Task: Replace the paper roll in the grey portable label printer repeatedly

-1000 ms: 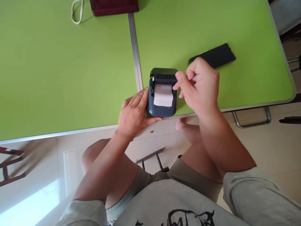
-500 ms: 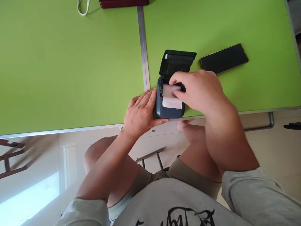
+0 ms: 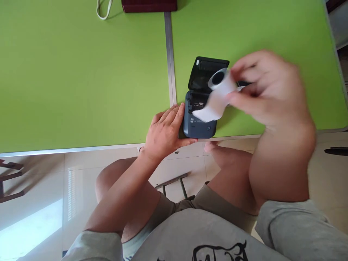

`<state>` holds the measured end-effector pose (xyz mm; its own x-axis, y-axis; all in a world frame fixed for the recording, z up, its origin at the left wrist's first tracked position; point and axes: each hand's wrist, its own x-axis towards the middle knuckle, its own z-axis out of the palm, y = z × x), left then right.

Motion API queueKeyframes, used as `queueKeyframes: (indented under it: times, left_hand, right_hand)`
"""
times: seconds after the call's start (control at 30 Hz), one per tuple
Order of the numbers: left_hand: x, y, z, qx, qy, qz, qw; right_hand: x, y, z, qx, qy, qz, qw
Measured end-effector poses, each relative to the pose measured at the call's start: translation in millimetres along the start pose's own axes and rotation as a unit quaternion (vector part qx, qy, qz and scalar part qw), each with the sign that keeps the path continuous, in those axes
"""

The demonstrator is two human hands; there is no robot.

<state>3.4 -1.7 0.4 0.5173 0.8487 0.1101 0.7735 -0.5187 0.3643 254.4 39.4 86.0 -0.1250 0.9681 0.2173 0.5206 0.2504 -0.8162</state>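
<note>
A small dark blue-grey label printer sits at the table's front edge with its black lid raised. Against the printer's left side lies my left hand, fingers stretched out flat and thumb along the front edge. My right hand grips a white paper roll between thumb and fingers, above and to the right of the printer. The roll's dark hollow core faces left, and a loose strip of its paper hangs over the printer's bay. Motion blurs the right hand and the roll slightly.
Behind my right hand a black phone is mostly hidden. A dark red box and a white cord loop lie at the far edge of view. A metal strip crosses the green table.
My right hand has lifted the paper roll out of the printer's bay and moved it up and to the right. My left hand stays against the printer.
</note>
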Motion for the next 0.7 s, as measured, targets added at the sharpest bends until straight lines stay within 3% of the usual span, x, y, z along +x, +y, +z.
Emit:
queueKeyframes:
  times: [0.07,0.13,0.27,0.37,0.5,0.6,0.7]
  left_hand:
    - [0,0,-0.4,0.000,-0.002,-0.001,1.000]
    - [0,0,-0.4,0.001,-0.004,-0.003,1.000]
    - [0,-1,0.4,0.004,-0.003,-0.009,1.000]
    - [0,-2,1.6,0.002,0.006,-0.005,1.000]
    - [0,-3,2.4,-0.001,0.015,-0.006,1.000]
    - [0,-3,1.5,-0.001,0.016,-0.004,1.000]
    - [0,-2,0.4,0.002,0.013,-0.004,1.000]
  right_hand:
    - [-2,23,-14,0.186,0.120,-0.040,0.974]
    - [-4,52,-26,0.281,0.151,-0.004,0.948]
    - [-11,108,-34,0.219,0.264,0.114,0.932]
    - [-17,134,-31,0.150,0.315,0.193,0.917]
    - [-23,145,-29,0.169,0.317,0.183,0.915]
    - [-26,136,-30,0.102,0.316,0.143,0.932]
    - [-25,112,-30,-0.038,0.215,0.089,0.972]
